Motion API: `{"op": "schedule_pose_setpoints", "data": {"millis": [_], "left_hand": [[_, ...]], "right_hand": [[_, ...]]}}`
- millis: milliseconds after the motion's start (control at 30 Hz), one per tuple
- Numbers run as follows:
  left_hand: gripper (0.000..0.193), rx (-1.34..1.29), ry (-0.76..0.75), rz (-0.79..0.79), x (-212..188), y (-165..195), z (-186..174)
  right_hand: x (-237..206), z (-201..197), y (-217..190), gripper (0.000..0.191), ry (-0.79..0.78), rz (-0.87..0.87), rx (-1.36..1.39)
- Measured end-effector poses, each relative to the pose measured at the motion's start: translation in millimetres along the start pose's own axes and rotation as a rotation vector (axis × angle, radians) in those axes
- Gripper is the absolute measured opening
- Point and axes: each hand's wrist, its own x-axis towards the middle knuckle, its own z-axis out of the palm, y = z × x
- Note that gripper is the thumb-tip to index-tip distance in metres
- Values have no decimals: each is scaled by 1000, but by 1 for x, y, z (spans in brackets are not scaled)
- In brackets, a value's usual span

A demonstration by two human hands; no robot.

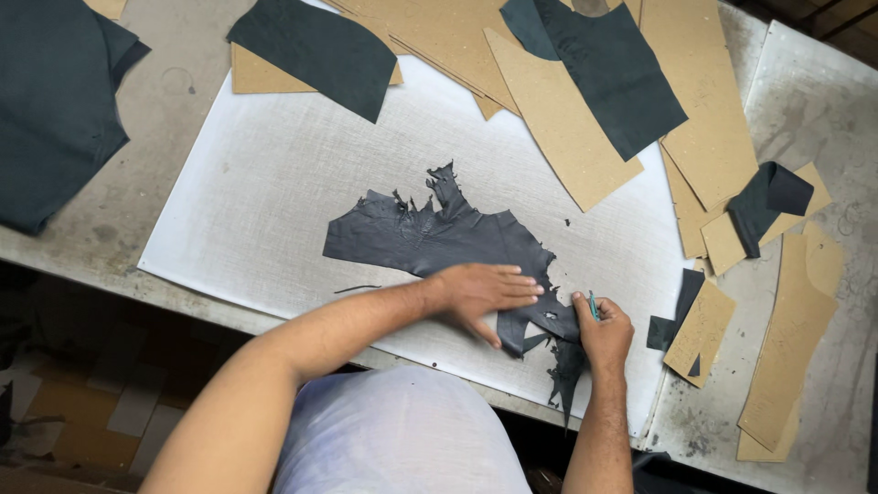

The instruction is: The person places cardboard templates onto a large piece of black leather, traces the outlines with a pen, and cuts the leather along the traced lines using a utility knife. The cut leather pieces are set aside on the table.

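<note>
1. The ragged dark leather scrap [439, 240] lies flat on the white cutting mat [274, 174], near the bench's [174, 91] near edge
2. Your left hand [480, 293] presses it, fingers spread flat
3. Your right hand [602, 327] has fingers clamped on a thin green-handled knife [593, 305]
4. It looks thin, limp, light; pin it just beside the edge being cut

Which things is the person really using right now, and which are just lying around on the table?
In use:
left hand flat on the dark leather scrap
right hand gripping a thin blue-green tool
white cutting board underneath

Just lying about:
cardboard patterns
cut dark pieces
folded dark sheet
</note>
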Motion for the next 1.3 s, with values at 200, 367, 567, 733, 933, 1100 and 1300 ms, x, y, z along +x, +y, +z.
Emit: {"op": "schedule_pose_setpoints", "data": {"millis": [200,367,567,733,933,1100,1300], "left_hand": [[98,197,91,-386,11,-55,-11],[95,331,11,-354,-5,-17,-6],[88,57,90,-566,-144,3,-6],[59,71,309,-861,-178,-44,-31],[47,-317,207,-1192,-150,-57,-57],[24,-66,610,-933,-152,-56,-38],[20,124,748,-961,-147,-60,0]], "right_hand": [[14,-15,-11,37,277,-427,-148],[-9,19,-60,41,234,-685,-17],[-75,77,-107,34,-184,-760,245],[-113,137,-153,71,-519,-1181,-163],[-128,170,-168,111,-484,-1246,-435],[-128,172,-165,119,-454,-1237,-397],[-123,173,-167,123,-543,-1197,-435]]}}
